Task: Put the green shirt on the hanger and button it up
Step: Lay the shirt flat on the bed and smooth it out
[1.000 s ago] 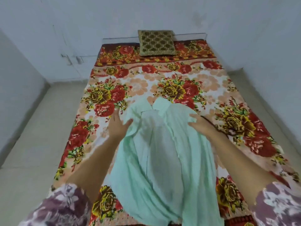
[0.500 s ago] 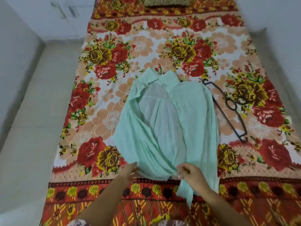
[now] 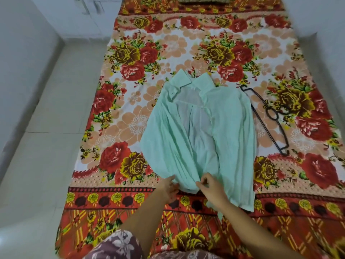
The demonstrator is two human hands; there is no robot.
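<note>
The pale green shirt lies on the flowered bed with its front open and its collar pointing away from me. My left hand rests at the shirt's lower left hem, fingers touching the cloth. Fingers of my right hand are pinched on the hem near the middle of the bottom edge. A thin black hanger lies flat on the bed just right of the shirt, apart from both hands.
The bed has a red, yellow and peach floral sheet. A patterned cushion sits at the far end. Pale tiled floor runs along the left, with white walls behind and to the right.
A second ago both hands were up at the shirt's shoulders; they have come down to the bottom hem. The view has tilted down, and the hanger has come into sight.
</note>
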